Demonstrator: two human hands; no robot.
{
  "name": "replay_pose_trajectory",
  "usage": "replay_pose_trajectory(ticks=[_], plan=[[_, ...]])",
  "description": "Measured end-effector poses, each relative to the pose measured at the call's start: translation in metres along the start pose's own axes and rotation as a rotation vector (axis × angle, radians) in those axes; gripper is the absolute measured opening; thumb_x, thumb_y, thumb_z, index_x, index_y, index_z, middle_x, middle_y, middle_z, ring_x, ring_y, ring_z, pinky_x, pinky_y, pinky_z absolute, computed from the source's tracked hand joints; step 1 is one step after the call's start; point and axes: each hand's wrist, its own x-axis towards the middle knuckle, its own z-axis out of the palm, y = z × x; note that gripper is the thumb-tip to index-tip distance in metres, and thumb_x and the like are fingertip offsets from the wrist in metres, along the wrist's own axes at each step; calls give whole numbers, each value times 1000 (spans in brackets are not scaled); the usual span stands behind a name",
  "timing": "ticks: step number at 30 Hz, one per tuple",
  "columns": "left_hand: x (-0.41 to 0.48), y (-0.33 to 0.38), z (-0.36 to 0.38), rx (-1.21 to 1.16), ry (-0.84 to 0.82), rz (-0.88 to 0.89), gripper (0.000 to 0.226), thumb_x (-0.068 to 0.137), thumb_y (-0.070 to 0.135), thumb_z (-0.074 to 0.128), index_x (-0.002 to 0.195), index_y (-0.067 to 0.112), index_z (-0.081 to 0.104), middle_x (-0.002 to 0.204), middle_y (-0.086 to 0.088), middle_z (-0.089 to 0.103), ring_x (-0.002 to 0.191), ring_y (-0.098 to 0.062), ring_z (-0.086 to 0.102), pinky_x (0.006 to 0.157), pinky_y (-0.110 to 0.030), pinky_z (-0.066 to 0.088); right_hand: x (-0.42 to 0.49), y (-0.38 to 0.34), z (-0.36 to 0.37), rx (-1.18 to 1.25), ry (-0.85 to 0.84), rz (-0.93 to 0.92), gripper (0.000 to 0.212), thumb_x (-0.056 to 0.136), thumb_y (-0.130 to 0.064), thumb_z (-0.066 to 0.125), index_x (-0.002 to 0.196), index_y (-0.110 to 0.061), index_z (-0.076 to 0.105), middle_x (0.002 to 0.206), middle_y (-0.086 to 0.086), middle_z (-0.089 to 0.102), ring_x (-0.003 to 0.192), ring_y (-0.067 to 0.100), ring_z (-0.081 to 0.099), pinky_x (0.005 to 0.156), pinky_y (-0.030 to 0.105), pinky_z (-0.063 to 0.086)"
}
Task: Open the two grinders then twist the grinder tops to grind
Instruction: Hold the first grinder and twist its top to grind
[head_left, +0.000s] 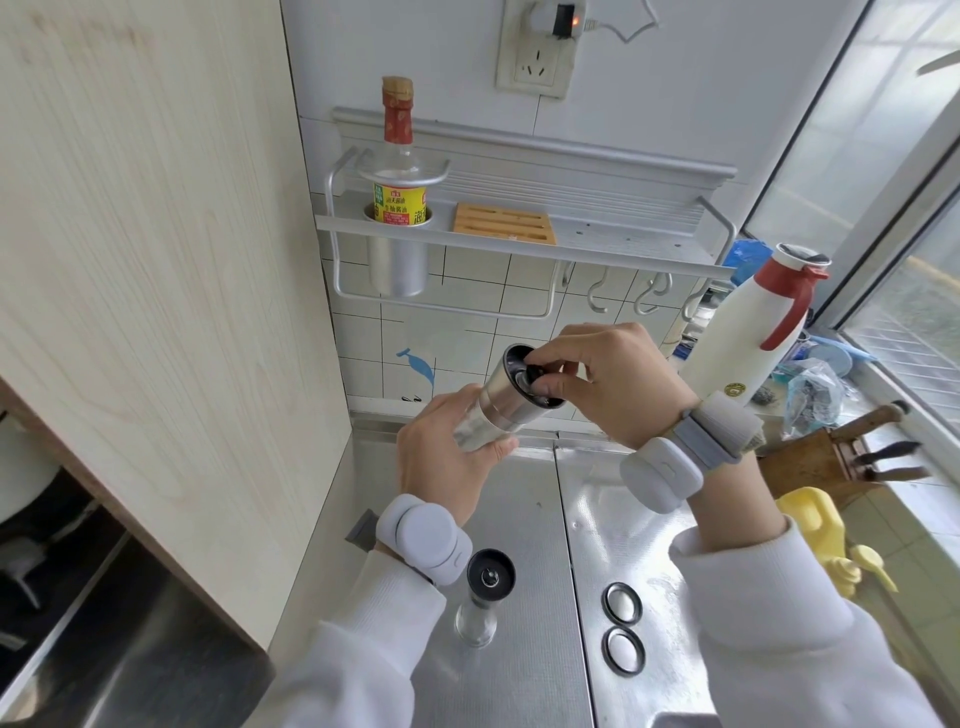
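I hold one grinder tilted in the air above the steel counter. Its body is clear glass below and brushed steel above. My left hand wraps the glass lower part. My right hand pinches the black knob at the grinder's steel top end. The second grinder stands upright on the counter near my left wrist, with a black top and a small silver knob. Two clear round lids with black rims lie flat on the counter to the right of it.
A wall rack holds a soy sauce bottle and a wooden trivet. A white and red thermos, a knife block and a yellow jug stand at right. A wood panel rises at left.
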Motion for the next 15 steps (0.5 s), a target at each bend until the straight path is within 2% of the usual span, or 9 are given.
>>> replay_pose_trajectory(ticks=[1,3,5,6,10,13,15], plan=[[0,0,0,-2,-1,0,39,62,24,83,97,20,66,85,7,64,73,-12,55,66,-7,34,0,0,0,-3,-9,-4,21,79,-16,66,99,-16,70,89,3,69,60,-5,45,65,5,35],[0,0,0,-2,-1,-1,38,62,24,83,96,20,66,84,7,64,72,-11,55,66,-8,34,-1,0,-1,-3,-22,-7,22,79,-15,66,101,-16,70,90,3,69,63,-2,50,66,8,36],[0,-1,0,-2,-1,2,39,61,24,83,97,20,66,83,7,63,71,-10,54,66,-6,34,0,-1,-1,-10,-16,-3,19,80,-19,66,98,-15,71,89,5,70,74,16,60,74,25,47],[0,-1,1,-3,-2,4,41,61,24,83,98,19,66,84,6,64,72,-11,55,67,-7,35,0,-1,-1,-15,-4,5,18,80,-22,66,95,-15,72,86,4,70,75,19,61,75,31,48],[0,0,2,-21,0,4,44,61,23,84,102,18,67,87,3,66,75,-13,57,70,-15,40,0,0,1,-17,39,32,18,80,-30,65,91,-18,72,79,-1,67,66,13,53,67,23,44],[0,-1,2,-9,1,4,43,61,24,83,100,20,66,84,6,64,72,-9,54,67,-5,35,-1,-2,3,7,38,26,19,81,-28,65,98,-20,71,80,-4,65,67,13,52,71,25,45],[0,-2,2,-7,-3,-1,42,61,24,84,98,21,66,84,7,64,71,-9,54,66,-3,33,-1,-3,2,15,16,19,20,81,-28,64,99,-20,71,81,-2,65,68,15,54,72,29,47]])
